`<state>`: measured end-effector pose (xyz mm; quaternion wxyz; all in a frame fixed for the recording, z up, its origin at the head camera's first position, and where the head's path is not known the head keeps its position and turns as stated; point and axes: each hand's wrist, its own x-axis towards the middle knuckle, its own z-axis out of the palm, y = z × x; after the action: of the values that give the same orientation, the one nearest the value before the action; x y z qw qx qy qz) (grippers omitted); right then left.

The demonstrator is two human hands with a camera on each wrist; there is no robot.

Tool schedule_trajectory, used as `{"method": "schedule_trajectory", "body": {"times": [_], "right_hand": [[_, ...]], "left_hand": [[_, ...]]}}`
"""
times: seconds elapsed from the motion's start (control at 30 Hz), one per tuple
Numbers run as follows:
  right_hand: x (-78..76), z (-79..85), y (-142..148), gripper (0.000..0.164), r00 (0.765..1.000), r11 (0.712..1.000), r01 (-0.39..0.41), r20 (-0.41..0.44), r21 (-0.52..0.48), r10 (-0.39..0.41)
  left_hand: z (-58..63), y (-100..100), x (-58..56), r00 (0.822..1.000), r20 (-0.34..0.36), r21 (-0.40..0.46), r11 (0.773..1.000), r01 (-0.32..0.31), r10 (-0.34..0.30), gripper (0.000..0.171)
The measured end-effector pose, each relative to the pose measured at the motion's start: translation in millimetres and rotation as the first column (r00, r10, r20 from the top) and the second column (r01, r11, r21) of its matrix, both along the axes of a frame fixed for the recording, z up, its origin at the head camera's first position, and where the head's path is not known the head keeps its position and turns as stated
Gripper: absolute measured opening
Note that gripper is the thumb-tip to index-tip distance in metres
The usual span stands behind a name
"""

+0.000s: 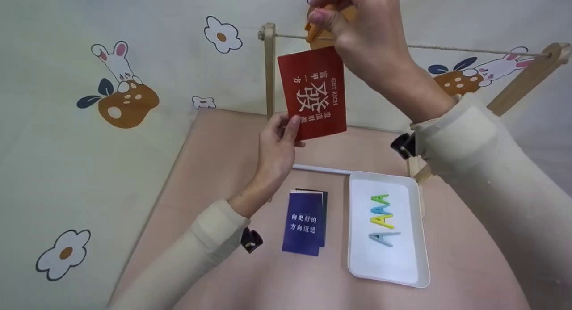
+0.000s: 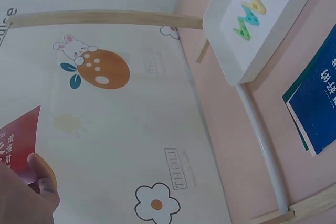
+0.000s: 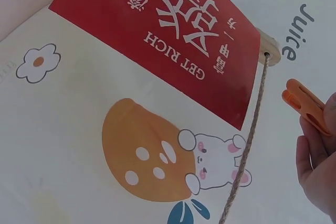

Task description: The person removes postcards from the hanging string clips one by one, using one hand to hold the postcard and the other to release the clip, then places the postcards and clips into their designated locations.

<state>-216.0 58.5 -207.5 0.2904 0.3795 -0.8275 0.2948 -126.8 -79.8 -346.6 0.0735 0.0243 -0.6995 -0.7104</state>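
My left hand (image 1: 277,151) holds a red card (image 1: 315,95) by its lower edge, thumb in front. White characters and "GET RICH" run sideways across the card. Its top edge is just below a thin rope (image 1: 469,50) in the head view. Above the rope, my right hand (image 1: 373,26) pinches an orange clothespin (image 3: 305,106) between thumb and fingers. In the right wrist view the clothespin's tip points toward the rope and is apart from the card. Only part of the left hand and card shows in the left wrist view.
Wooden posts (image 1: 269,69) hold the rope at both ends, with a white rod (image 1: 321,169) low between them. On the pink table lie a blue booklet (image 1: 303,225) over a dark green one, and a white tray (image 1: 402,267) with several clothespins (image 1: 382,219). A patterned wall sheet hangs behind.
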Motion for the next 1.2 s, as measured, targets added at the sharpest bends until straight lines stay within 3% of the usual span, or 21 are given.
{"method": "schedule_trajectory", "body": {"times": [0.2, 0.53, 0.67, 0.83, 1.03, 1.2], "right_hand": [[21.1, -12.5, 15.0, 0.034, 0.996, 0.997, -0.043, 0.073, -0.061, 0.048], [50.4, -39.5, 43.4, 0.03, 0.981, 0.998, -0.017, 0.193, -0.058, 0.028], [57.1, -49.7, 49.4, 0.031, 0.971, 0.993, 0.01, 0.237, -0.115, 0.018], [68.6, -63.0, 53.6, 0.035, 0.947, 0.967, -0.025, 0.304, -0.255, 0.104], [79.0, -82.6, 60.3, 0.041, 0.925, 0.942, -0.042, 0.342, -0.333, 0.163], [89.2, -107.4, 69.8, 0.044, 0.889, 0.932, -0.007, 0.424, -0.363, 0.172]], "left_hand": [[-3.3, -0.8, 18.4, 0.999, -0.02, -0.004, 0.999, 0.046, -0.046, 0.025], [-15.3, 0.6, 45.8, 0.99, 0.129, 0.064, 0.996, 0.058, -0.066, 0.026], [-25.8, -4.9, 52.3, 0.985, 0.167, 0.068, 0.997, 0.029, -0.04, 0.025], [-43.6, -19.5, 59.0, 0.972, 0.235, 0.037, 0.999, -0.022, 0.012, 0.027], [-62.8, -31.7, 67.6, 0.961, 0.277, -0.019, 1.0, 0.024, -0.018, 0.029], [-80.3, -35.8, 72.6, 0.962, 0.269, -0.075, 0.995, 0.062, -0.039, 0.028]]}}
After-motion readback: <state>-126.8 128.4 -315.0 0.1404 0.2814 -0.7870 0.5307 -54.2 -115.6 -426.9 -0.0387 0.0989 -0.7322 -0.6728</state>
